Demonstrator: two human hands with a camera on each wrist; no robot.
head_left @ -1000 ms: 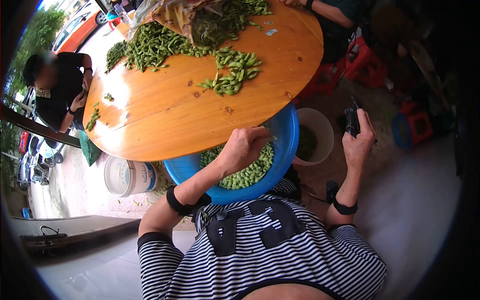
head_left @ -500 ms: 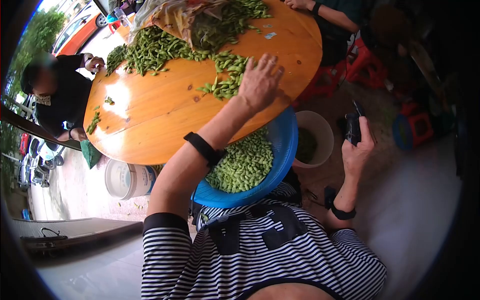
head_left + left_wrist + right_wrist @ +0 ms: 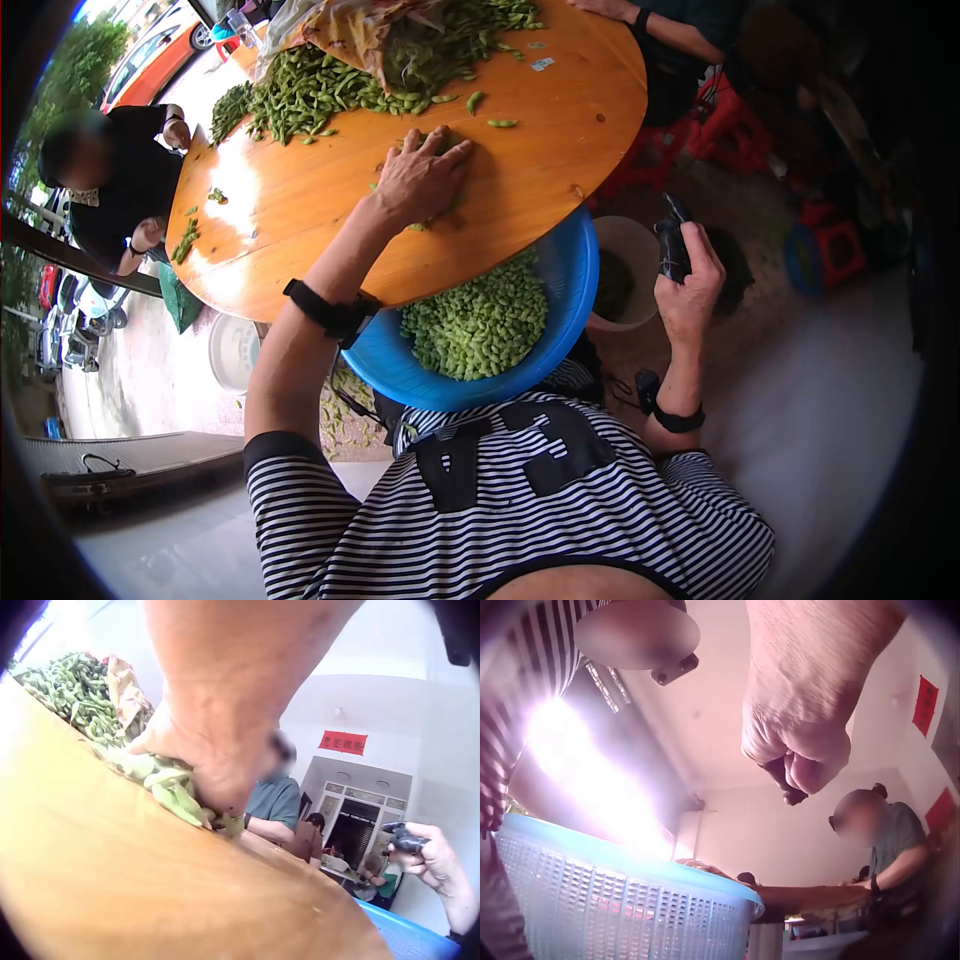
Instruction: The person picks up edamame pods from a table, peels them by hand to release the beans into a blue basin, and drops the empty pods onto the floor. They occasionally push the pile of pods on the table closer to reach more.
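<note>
My left hand (image 3: 415, 185) lies palm down on the wooden table (image 3: 290, 225), fingers spread over a small bunch of green soybean pods (image 3: 176, 796). Most of that bunch is hidden under the palm; some pods poke out around it. My right hand (image 3: 690, 290) is raised right of the blue basket (image 3: 578, 300), gripping a black hand tool (image 3: 672, 250) with a narrow tip; its exact kind I cannot tell. The same tool (image 3: 409, 841) shows in the left wrist view. Shelled green beans (image 3: 475, 320) fill the basket's bottom, between my body and the table edge.
A large heap of pods (image 3: 320, 95) lies at the table's far side, partly under a plastic bag (image 3: 345, 35). Two loose pods (image 3: 502, 123) lie beyond my left hand. A pale bucket (image 3: 640, 250) stands right of the basket, another bucket (image 3: 232, 352) at left. People sit around the table.
My left hand has gone from over the basket to the pods on the table, then swept left and nearer with them, leaving a couple behind. My right hand has shifted slightly left with the tool.
</note>
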